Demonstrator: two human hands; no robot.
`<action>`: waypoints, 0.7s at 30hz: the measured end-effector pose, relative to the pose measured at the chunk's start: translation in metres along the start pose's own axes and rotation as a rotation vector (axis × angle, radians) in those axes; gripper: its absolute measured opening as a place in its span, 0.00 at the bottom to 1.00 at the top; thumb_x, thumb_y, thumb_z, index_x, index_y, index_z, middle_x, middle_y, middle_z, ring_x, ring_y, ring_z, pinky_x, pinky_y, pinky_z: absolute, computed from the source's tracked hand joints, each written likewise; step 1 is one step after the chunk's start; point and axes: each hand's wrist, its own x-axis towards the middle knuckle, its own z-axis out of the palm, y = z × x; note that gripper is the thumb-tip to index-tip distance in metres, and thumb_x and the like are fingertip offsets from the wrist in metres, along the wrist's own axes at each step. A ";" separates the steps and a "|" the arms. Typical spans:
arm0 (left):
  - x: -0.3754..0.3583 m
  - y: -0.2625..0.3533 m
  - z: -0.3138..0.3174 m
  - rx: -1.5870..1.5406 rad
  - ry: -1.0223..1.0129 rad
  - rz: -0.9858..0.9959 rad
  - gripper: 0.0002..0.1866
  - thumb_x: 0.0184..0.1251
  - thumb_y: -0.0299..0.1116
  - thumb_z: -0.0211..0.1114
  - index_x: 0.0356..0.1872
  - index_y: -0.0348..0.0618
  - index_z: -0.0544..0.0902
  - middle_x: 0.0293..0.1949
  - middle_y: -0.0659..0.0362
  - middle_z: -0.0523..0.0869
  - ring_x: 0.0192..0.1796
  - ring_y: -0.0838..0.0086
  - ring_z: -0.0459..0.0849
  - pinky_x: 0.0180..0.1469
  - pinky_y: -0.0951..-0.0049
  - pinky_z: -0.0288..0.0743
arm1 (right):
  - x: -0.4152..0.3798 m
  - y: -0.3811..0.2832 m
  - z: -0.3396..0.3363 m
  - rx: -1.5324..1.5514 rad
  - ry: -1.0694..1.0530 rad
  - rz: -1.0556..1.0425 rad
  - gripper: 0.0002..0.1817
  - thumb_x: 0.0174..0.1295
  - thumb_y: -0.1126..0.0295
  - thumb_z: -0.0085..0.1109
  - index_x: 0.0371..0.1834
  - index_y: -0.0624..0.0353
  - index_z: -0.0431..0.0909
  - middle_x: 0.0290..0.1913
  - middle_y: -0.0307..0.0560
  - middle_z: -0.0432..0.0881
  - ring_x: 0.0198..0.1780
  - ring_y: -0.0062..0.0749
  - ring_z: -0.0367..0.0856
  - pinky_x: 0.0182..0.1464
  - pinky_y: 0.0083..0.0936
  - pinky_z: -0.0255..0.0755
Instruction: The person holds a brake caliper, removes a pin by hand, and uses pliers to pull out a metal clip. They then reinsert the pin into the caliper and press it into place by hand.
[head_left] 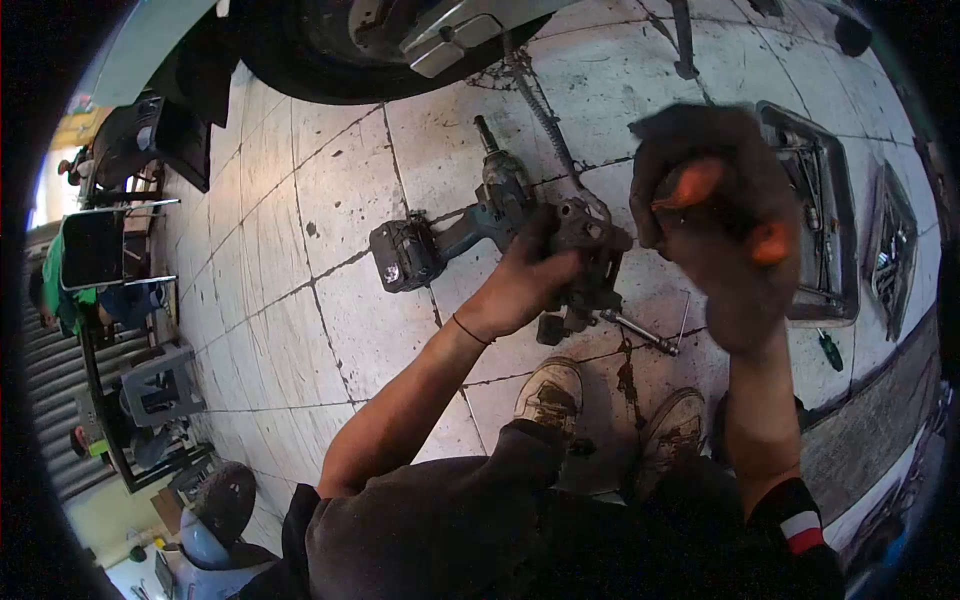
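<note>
My left hand [537, 268] is closed around a dirty metal brake caliper [583, 238], with a ribbed hose [545, 118] running up from it toward the wheel. To its right my right hand [735, 275], smeared by motion, wraps round an orange-and-black tool [692, 184]. Only orange patches of that tool show, so its exact kind is hidden. On the floor just left of the caliper lies a cordless impact wrench [490, 215] with a black battery. A chrome ratchet [645, 333] lies below the caliper, near my shoes.
A tyre [310, 80] hangs at the top. Right of my right hand is a tray [853, 230] of tools, with a second metal tray [893, 250] beyond it. A green screwdriver [830, 350] lies below. A grey stool [160, 385] and a chair [92, 248] stand far left.
</note>
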 end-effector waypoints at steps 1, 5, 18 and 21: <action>0.003 -0.003 0.000 0.003 -0.005 -0.007 0.34 0.66 0.32 0.67 0.67 0.26 0.62 0.58 0.47 0.79 0.58 0.68 0.80 0.58 0.68 0.77 | -0.005 0.005 -0.004 0.000 0.009 0.003 0.32 0.52 0.66 0.70 0.61 0.65 0.70 0.37 0.44 0.78 0.33 0.22 0.75 0.35 0.20 0.68; 0.010 -0.009 -0.002 -0.061 0.023 -0.001 0.30 0.66 0.32 0.64 0.65 0.28 0.64 0.54 0.50 0.81 0.54 0.70 0.81 0.56 0.69 0.79 | -0.040 0.048 -0.009 -0.527 -0.053 0.006 0.23 0.51 0.72 0.71 0.50 0.61 0.75 0.41 0.49 0.80 0.40 0.34 0.83 0.44 0.27 0.78; 0.013 -0.011 -0.009 -0.216 -0.018 -0.180 0.22 0.69 0.34 0.54 0.62 0.35 0.72 0.53 0.55 0.81 0.52 0.73 0.79 0.54 0.73 0.76 | -0.055 0.085 -0.024 -0.400 -0.120 0.100 0.28 0.49 0.72 0.76 0.54 0.60 0.73 0.44 0.42 0.78 0.41 0.22 0.75 0.44 0.22 0.73; 0.011 -0.015 -0.014 -0.031 0.036 -0.167 0.22 0.71 0.34 0.54 0.63 0.36 0.72 0.53 0.55 0.80 0.53 0.74 0.79 0.55 0.73 0.75 | -0.055 0.083 -0.019 -0.408 -0.057 0.146 0.26 0.47 0.71 0.77 0.49 0.60 0.76 0.43 0.48 0.79 0.40 0.33 0.81 0.43 0.27 0.77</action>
